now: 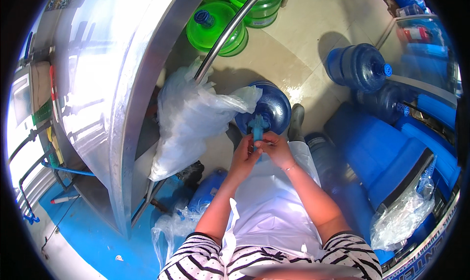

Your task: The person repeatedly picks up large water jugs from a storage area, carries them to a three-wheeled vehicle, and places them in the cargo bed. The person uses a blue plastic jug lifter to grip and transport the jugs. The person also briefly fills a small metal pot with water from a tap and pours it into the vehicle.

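— Striped sleeves at the bottom edge, closest to the lens, white apron between your forearms. What are your hands on?

— Both meet at the neck of a blue water jug standing on the tiled floor in front of you. Your left hand has its fingers curled together around the lower part of a teal cap on the jug's mouth. Your right hand pinches the same cap from the other side, fingertips closed on it, touching your left.

— Where does the jug sit against the rest?

— Just beside a big clear plastic bag that hangs at the edge of the steel tank on your left; the bag's corner drapes onto the jug's shoulder. A dark boot shows right of the jug, touching or nearly so; can't tell which.

— Other bottles?

— Two green jugs up top behind a curved steel pipe. Two blue jugs lying on their sides, well apart from yours, upper right. Another blue jug low by your left elbow, partly hidden.

— Anything on your right?

— Blue crates stacked there, with a crumpled clear bag hanging off the near corner.
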Tool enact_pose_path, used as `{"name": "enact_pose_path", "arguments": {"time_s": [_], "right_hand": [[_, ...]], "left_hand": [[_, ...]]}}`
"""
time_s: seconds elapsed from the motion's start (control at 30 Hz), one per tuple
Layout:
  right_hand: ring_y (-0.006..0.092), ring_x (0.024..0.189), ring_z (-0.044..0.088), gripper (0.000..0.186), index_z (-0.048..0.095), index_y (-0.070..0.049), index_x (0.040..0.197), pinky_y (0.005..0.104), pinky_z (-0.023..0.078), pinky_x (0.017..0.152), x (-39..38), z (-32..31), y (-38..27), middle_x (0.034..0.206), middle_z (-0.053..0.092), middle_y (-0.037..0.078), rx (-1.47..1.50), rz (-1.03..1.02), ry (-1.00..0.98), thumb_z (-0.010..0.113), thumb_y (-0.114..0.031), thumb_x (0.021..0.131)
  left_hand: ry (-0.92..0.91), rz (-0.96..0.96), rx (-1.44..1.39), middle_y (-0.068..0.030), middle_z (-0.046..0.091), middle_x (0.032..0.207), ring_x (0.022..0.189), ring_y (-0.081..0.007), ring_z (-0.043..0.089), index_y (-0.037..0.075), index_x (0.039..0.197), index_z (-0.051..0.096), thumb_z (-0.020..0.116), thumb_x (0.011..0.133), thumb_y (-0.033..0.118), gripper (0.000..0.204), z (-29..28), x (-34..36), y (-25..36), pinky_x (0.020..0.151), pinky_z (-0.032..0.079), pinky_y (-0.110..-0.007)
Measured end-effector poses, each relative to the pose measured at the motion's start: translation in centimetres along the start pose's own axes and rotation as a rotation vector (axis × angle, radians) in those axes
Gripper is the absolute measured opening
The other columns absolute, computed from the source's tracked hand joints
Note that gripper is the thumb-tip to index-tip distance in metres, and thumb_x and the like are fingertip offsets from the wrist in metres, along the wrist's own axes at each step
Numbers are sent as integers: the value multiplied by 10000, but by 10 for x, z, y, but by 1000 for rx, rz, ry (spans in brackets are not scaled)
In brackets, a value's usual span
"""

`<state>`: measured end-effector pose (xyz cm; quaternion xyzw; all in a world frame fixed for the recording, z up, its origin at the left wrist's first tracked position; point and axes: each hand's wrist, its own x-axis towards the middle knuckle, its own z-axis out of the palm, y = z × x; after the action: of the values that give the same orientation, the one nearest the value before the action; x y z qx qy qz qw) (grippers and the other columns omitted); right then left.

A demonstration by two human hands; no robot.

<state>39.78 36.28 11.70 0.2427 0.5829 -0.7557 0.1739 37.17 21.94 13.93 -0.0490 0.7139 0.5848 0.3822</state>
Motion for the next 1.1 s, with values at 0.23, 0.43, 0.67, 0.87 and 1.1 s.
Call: {"name": "enact_pose_path", "arguments": {"time_s": [0.23, 0.43, 0.67, 0.87, 1.1], "right_hand": [[119, 659, 576, 176, 564, -2, 838, 249, 478, 579, -4, -14, 0, 765, 585, 27, -95, 116, -90, 562, -164, 908], [189, 665, 576, 180, 601, -10, 920, 283, 467, 586, 7, -19, 16, 805, 563, 94, -135, 100, -67, 543, -181, 921], [242, 754, 608, 338, 617, -28, 1106, 312, 483, 689, 8, -6, 19, 888, 588, 137, -502, -114, -52, 615, -268, 868], [209, 779, 623, 373, 579, -5, 1169, 317, 490, 722, 6, -8, 15, 966, 623, 165, -217, -8, 36, 593, -164, 832], [129, 805, 616, 343, 552, 35, 1148, 274, 490, 740, 11, -22, 30, 934, 650, 73, 78, 177, -31, 564, -49, 816]], "left_hand": [[200, 75, 425, -71, 584, 816, 692, -135, 544, 7, 1036, 481, 593, 866, 80, 217, 15, -2, -4, 623, 442, -292], [214, 108, 474, -168, 566, 966, 714, -284, 608, 11, 1009, 475, 611, 831, 72, 232, 18, 9, -7, 601, 488, -377], [134, 38, 487, -144, 550, 1016, 851, -266, 615, 40, 1076, 484, 660, 728, 22, 390, 19, 13, -10, 614, 517, -349], [146, 170, 400, -113, 544, 1037, 813, -217, 620, 47, 1088, 502, 654, 725, -26, 400, 20, 9, -4, 646, 504, -296], [-43, 71, 259, -61, 607, 965, 795, -138, 602, 33, 1135, 502, 659, 785, 9, 384, 10, 30, -26, 685, 483, -266]]}}
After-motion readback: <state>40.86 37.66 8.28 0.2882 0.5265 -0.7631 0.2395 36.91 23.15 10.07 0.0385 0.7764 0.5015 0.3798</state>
